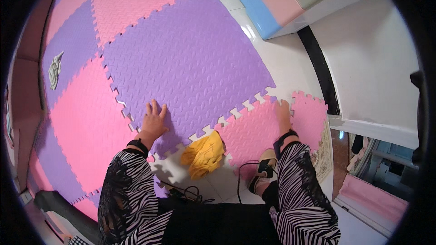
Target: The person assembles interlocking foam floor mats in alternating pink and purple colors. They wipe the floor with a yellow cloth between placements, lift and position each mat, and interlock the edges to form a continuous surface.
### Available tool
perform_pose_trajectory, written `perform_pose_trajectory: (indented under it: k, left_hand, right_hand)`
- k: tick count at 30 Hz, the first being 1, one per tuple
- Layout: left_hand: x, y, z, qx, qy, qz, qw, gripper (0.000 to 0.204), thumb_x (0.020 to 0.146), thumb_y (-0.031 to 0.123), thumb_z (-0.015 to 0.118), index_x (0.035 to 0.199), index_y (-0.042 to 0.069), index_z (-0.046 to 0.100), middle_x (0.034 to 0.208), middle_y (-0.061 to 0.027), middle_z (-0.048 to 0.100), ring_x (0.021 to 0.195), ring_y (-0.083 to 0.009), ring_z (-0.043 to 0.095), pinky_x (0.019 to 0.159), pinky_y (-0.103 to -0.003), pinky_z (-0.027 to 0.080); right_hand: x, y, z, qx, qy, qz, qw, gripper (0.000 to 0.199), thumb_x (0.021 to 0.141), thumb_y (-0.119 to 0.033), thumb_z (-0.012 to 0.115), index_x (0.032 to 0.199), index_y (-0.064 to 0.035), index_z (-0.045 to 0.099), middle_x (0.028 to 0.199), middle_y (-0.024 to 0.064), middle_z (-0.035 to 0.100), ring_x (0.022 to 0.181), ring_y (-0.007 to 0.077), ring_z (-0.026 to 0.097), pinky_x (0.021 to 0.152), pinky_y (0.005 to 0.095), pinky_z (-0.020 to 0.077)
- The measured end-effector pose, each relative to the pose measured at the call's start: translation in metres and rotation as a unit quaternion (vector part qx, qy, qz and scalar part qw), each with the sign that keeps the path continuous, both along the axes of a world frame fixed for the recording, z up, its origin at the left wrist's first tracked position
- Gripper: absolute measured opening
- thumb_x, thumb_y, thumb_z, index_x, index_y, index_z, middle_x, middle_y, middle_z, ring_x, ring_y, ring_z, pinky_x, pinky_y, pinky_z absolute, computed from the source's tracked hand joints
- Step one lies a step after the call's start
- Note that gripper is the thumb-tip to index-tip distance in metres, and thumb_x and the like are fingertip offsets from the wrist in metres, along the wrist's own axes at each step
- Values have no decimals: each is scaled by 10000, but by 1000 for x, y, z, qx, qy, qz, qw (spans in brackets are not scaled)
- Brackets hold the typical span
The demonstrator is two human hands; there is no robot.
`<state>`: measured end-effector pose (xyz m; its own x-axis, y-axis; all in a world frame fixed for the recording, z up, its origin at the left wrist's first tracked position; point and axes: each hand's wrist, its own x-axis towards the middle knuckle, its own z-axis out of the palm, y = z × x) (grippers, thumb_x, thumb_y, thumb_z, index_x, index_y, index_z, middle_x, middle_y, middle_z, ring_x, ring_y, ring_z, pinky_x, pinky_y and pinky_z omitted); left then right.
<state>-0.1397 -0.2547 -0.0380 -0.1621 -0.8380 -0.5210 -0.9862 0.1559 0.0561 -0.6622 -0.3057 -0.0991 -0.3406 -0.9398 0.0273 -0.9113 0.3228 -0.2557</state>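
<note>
Purple foam tile (186, 59) lies on the floor in front of the person, set like a diamond, one corner pointing back toward the left forearm. Nearest are two zebra-striped sleeves (131, 172) with black lace, and between them a tangle of black cable (193, 194) and a beige-and-black shoe (263, 168). Beyond the cable a crumpled yellow cloth (204, 154) lies on the white floor (293, 70), just beside the tile's near edge. A pink foam piece (250, 124) lies along that edge; pale floor shows between the teeth, so the two do not fully mesh there. The left hand (156, 121) rests palm down on the tile close to its near corner, fingers spread, with nothing in its hold. The right hand (283, 113) reaches onto the pink foam by the tile's right corner, fingers close together; whether it grips the foam I cannot tell.

The tile's sides look about equal, so no long axis stands out. Its surface is matt lilac with raised oval flecks; the near and left edges are toothed, the right one runs straight. Farther off, pink and purple mats (86, 122) spread leftward, bearing a grey cloth (55, 70), and pastel drawers (281, 0) stand beyond the right edge.
</note>
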Motion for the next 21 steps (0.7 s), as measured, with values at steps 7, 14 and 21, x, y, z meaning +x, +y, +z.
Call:
perform_pose_trajectory:
  k: [7, 14, 21]
  left_hand:
    - [-2, 1, -5, -2, -8, -12, 1000, 1013, 611, 407, 790, 1418, 145, 237, 1450, -275, 126, 1316, -479, 196, 961, -463, 410]
    - [-1, 1, -4, 4, -27, 1, 1000, 1030, 592, 410, 794, 1424, 163, 238, 1460, -255, 130, 1322, -457, 202, 976, -460, 397]
    - [2, 7, -11, -15, -48, -2, 999, 1026, 598, 392, 792, 1428, 171, 230, 1464, -244, 141, 1334, -437, 190, 1003, -452, 371]
  right_hand:
    - [-3, 13, 33, 147, -99, -39, 983, 494, 900, -441, 461, 1140, -27, 582, 1011, 235, 613, 957, 336, 577, 820, 384, 444]
    - [-1, 4, 48, 144, -304, -77, 938, 624, 885, -532, 426, 1104, 28, 594, 1042, 198, 628, 999, 292, 579, 844, 367, 435]
    - [-10, -3, 37, 236, -206, -7, 950, 668, 789, -572, 557, 1084, 26, 590, 1007, 186, 635, 927, 277, 604, 788, 378, 464]
